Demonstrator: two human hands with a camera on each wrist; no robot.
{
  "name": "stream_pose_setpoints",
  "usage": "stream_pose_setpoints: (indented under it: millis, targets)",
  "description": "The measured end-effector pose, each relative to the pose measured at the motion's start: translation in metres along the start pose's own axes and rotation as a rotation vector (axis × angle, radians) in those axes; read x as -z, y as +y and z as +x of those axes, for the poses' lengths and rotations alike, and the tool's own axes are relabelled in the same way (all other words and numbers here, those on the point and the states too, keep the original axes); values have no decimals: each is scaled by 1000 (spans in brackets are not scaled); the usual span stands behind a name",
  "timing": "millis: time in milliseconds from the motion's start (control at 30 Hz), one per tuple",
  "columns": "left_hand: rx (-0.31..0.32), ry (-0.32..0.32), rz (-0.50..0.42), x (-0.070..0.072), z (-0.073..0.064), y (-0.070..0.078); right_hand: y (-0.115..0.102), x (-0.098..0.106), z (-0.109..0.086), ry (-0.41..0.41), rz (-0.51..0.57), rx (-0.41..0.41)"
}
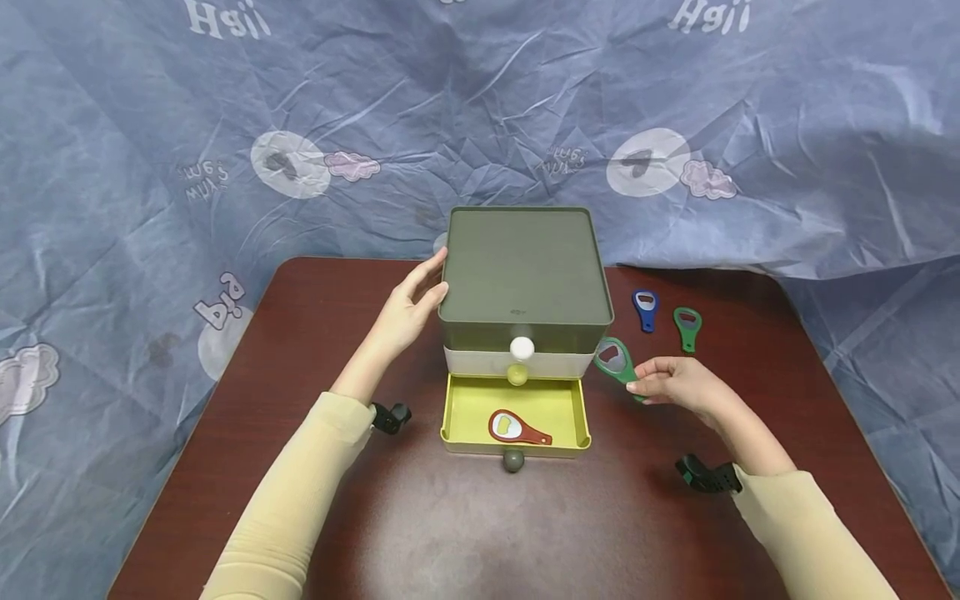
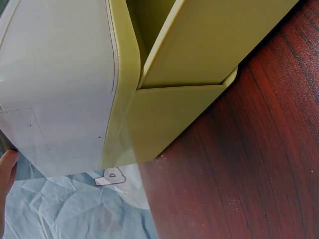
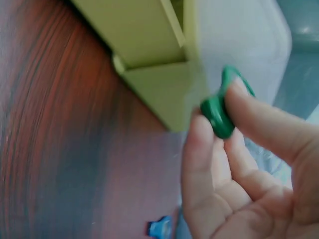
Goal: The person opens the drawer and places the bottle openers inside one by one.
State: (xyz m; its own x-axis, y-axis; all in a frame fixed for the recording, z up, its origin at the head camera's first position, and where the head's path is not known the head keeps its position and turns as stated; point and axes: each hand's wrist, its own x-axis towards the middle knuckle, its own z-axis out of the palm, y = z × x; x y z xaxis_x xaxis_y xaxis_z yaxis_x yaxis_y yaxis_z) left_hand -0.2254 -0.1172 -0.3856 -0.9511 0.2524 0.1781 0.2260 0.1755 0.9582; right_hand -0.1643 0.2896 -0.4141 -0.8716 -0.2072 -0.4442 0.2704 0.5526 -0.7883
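A small drawer cabinet (image 1: 525,267) stands on the table, its top grey-green and its lower tiers white and yellow. The bottom yellow drawer (image 1: 472,400) is pulled out, and a red bottle opener (image 1: 534,434) lies inside it. My left hand (image 1: 408,308) rests against the cabinet's left side near the top edge, fingers fairly straight. To the right of the cabinet, my right hand (image 1: 678,385) pinches a green bottle opener (image 1: 614,360) by its handle end between thumb and fingers. The right wrist view shows that grip on the green handle (image 3: 218,117) close up.
A blue bottle opener (image 1: 646,310) and another green bottle opener (image 1: 687,328) lie on the table (image 1: 735,350) at the back right. A round dark knob (image 1: 513,460) sticks out from the open drawer's front. Blue patterned cloth (image 1: 480,125) hangs behind the table.
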Motion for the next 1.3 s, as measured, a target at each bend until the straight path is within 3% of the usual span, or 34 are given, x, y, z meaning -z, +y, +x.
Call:
stream_pose_setpoints:
  millis: [367, 467, 700, 833, 1300]
  targets:
    - [5, -13, 9, 0, 1, 1, -21, -26, -32, -200, -55, 117]
    - [-1, -15, 8, -1, 1, 2, -29, -36, -32, -207, -77, 146]
    - [-10, -8, 33, 0, 0, 5, -45, -68, -13, -113, -215, 218]
    - [-14, -1, 28, -1, 0, 5, -49, -90, 1, -99, -296, 260]
    - [-11, -5, 24, 0, 0, 4, -50, -139, 31, -146, -339, 209]
